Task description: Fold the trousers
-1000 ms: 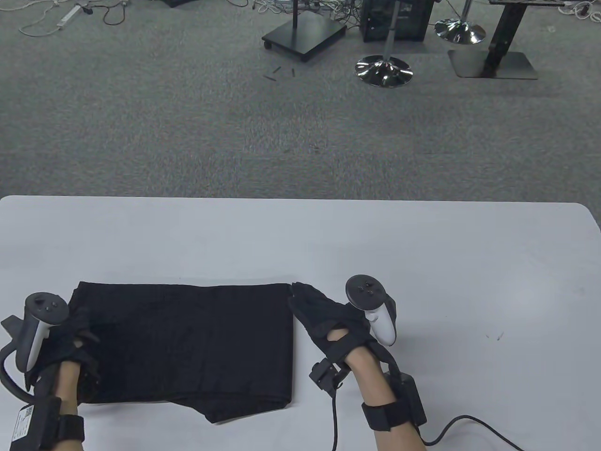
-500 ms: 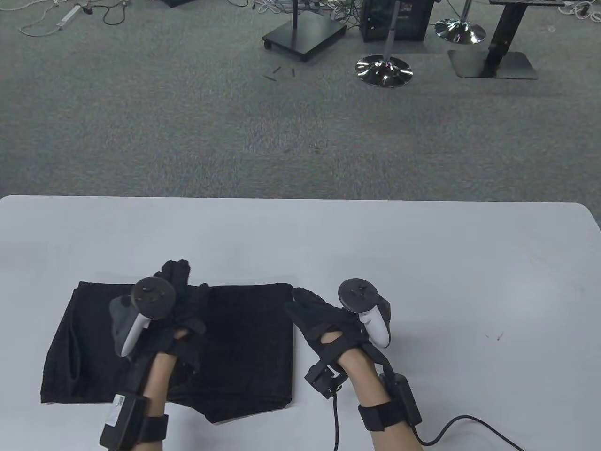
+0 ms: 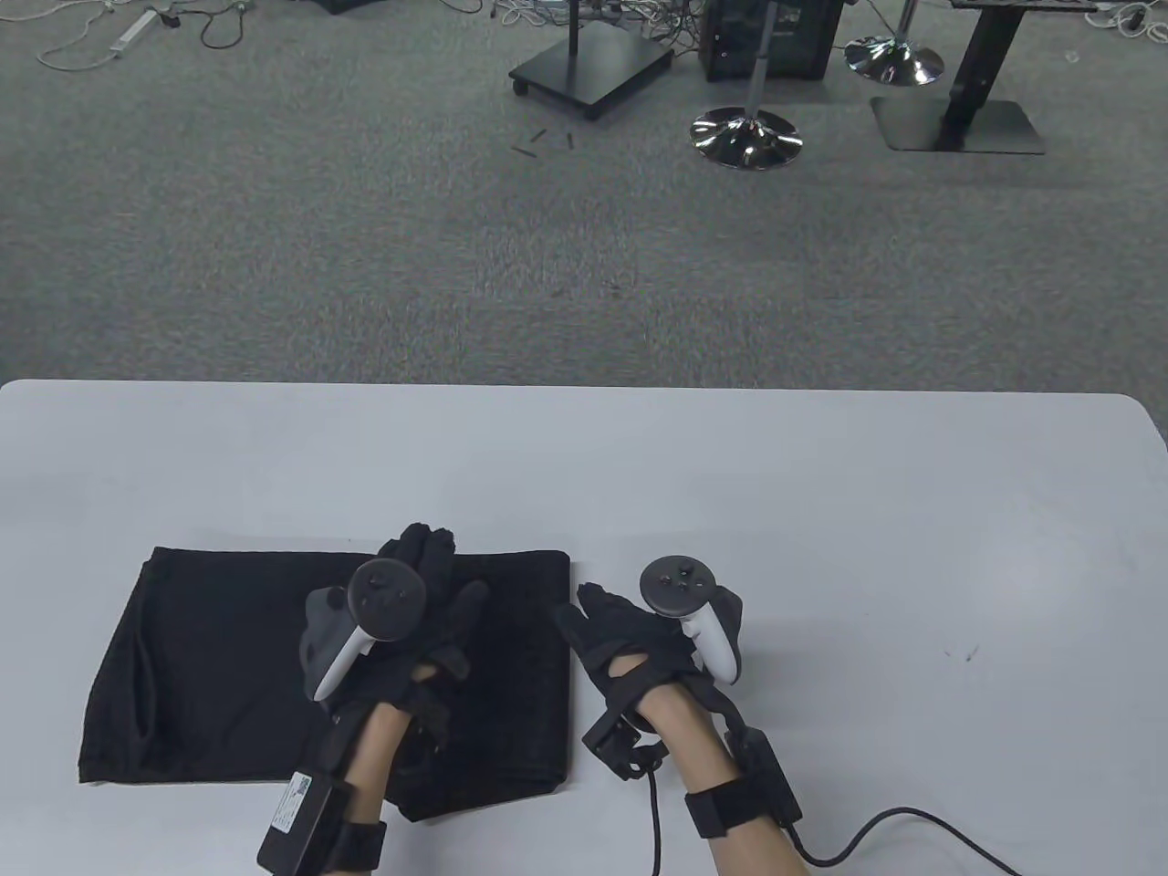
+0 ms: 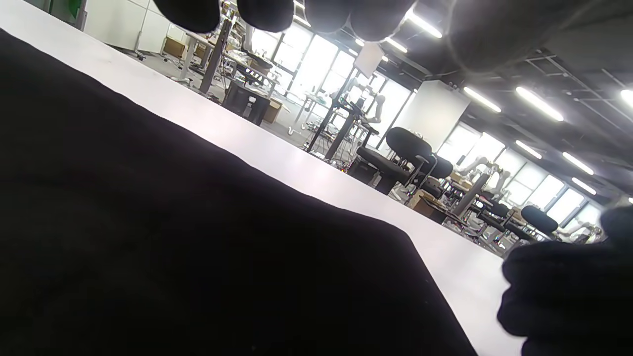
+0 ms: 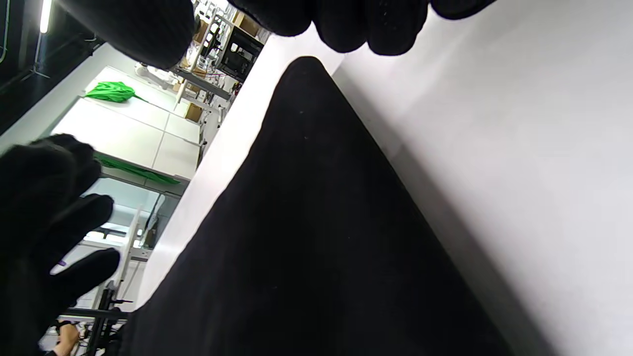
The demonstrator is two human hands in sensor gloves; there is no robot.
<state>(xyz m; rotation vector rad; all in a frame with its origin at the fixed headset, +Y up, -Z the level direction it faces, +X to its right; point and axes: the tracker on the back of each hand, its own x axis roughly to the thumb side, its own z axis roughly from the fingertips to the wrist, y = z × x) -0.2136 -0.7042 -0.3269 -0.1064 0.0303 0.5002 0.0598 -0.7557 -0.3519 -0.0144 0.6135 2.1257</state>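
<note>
Black cloth on a white table (image 3: pixel 821 511) — the trousers (image 3: pixel 228 675) lie folded into a rough rectangle at the near left, a lower layer poking out along the near edge. Table view: the left hand (image 3: pixel 420 602) is over the right half of the bundle, fingers stretched toward the far edge, palm down; whether it presses the cloth or hangs just above it I cannot tell. Nothing is gripped. Likely purpose — smoothing or pinning the top layer so the fold keeps its shape. The right hand (image 3: pixel 630 639) sits on the table just beside the bundle's right edge, fingers extended and loose, holding nothing; it reads as a stop against that edge, or waiting to square it.

Left wrist view: trousers (image 4: pixel 173 237) fill the lower frame as a flat dark plane with a clean far edge against the table (image 4: pixel 296 163). Fingertips (image 4: pixel 262 12) hang in at the top, spread and empty. Right hand (image 4: pixel 568 291) shows at lower right, off the cloth.

Right wrist view: a corner of the trousers (image 5: pixel 306 207) points toward the fingertips (image 5: pixel 366 24), which are near it but apart. Left hand (image 5: pixel 44 222) is visible at the left, fingers splayed.

Judgement: fold looks nearly done; the uneven near edge may need tidying.
</note>
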